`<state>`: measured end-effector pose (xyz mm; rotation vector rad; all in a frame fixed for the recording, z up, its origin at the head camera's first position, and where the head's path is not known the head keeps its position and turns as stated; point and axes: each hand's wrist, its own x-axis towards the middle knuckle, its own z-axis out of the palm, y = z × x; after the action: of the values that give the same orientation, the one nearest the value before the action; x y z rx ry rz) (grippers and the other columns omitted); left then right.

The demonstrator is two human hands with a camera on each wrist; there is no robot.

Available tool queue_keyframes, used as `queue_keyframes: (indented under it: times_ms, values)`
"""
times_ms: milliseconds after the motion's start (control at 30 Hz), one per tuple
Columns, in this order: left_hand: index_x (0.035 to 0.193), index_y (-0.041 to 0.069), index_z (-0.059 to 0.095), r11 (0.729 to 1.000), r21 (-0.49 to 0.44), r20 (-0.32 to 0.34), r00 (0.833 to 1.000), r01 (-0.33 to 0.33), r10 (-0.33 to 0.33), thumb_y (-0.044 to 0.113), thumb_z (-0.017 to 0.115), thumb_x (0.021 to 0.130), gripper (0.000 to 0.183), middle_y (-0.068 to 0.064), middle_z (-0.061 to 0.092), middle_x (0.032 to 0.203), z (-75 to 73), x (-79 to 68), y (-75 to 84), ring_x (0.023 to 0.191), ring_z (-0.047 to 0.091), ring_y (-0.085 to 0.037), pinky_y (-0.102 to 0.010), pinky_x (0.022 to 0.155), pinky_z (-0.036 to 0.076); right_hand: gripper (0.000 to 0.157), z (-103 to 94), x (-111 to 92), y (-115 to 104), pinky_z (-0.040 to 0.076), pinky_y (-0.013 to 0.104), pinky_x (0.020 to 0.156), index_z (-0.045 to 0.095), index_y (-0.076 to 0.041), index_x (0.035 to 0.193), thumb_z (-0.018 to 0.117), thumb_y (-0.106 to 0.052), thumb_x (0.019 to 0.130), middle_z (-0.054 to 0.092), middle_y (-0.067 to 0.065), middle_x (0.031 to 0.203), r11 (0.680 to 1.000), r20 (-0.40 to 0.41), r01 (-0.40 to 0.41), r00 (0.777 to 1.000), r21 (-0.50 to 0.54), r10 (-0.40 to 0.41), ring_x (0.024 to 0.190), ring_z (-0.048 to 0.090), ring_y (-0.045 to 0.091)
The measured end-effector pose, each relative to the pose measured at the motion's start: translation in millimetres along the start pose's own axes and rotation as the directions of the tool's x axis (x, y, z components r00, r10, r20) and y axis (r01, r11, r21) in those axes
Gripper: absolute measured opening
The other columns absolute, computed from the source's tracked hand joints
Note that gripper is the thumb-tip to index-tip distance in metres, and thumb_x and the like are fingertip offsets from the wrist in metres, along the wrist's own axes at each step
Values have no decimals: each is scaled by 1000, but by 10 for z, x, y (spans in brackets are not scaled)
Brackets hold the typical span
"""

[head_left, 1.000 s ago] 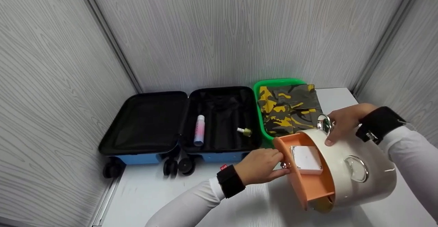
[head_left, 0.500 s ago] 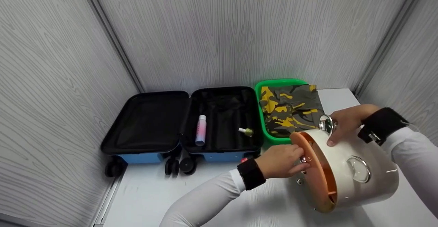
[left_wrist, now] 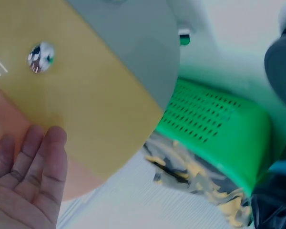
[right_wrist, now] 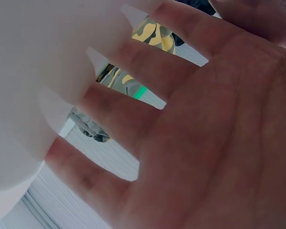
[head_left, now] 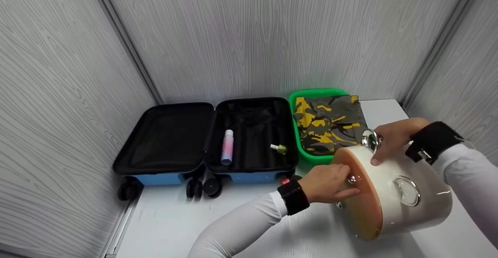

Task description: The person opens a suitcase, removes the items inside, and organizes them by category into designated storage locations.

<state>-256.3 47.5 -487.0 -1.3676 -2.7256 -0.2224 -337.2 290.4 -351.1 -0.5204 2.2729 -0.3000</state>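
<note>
A cream drawer box point(head_left: 420, 188) with rounded sides and shiny metal handles stands at the right of the table. Its orange drawer front point(head_left: 356, 172) sits flush in the box. My left hand point(head_left: 328, 183) touches that front beside a metal knob point(head_left: 352, 179), fingers extended. In the left wrist view, the fingertips point(left_wrist: 55, 138) lie against the orange panel, below a yellow drawer front point(left_wrist: 95, 90) and a grey one. On the box's upper side rests my right hand point(head_left: 395, 137), near a ring-like metal handle point(head_left: 369, 139); its fingers point(right_wrist: 119, 109) are spread against the cream wall.
Left of the box lies an unfolded blue suitcase point(head_left: 249, 176) with black lining. A pink-and-blue spray can point(head_left: 227, 147) and a small green bottle with a white top point(head_left: 279, 149) lie in it. Behind the box, folded camouflage cloth point(head_left: 330, 123) fills a green basket point(head_left: 316, 159).
My left hand has moved to the right, pushing the orange drawer in; the white box inside it is now hidden. The right hand has stayed on the drawer box.
</note>
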Motion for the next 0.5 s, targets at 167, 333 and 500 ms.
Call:
queue_keyframes:
  times_ms: [167, 333, 500]
  values:
    - [111, 22, 67, 1000, 18, 23, 1000, -11, 10, 62, 53, 109, 43, 11, 71, 95, 187, -34, -7, 86, 72, -7, -27, 68, 58, 36, -1, -11, 4, 57, 30, 80, 72, -7, 108, 87, -36, 92, 76, -4, 91, 1000, 8, 5, 1000, 25, -5, 87, 70, 11]
    - [106, 22, 67, 1000, 7, 57, 998, -3, 2, 51, 58, 110, 31, 8, 70, 87, 308, -57, 12, 79, 69, -9, -28, 69, 57, 33, 9, -17, 3, 57, 29, 79, 72, -5, 108, 86, -31, 93, 76, -4, 91, 999, 7, -6, 1000, 39, 5, 85, 69, 11]
    - [100, 21, 69, 1000, -11, 64, 998, 7, -6, 46, 57, 111, 30, 7, 71, 84, 342, -78, 13, 77, 70, -10, -28, 69, 57, 38, 9, -30, 10, 58, 31, 79, 71, -5, 109, 86, -35, 93, 75, -3, 93, 1000, -5, -11, 1000, 14, 11, 87, 69, 12]
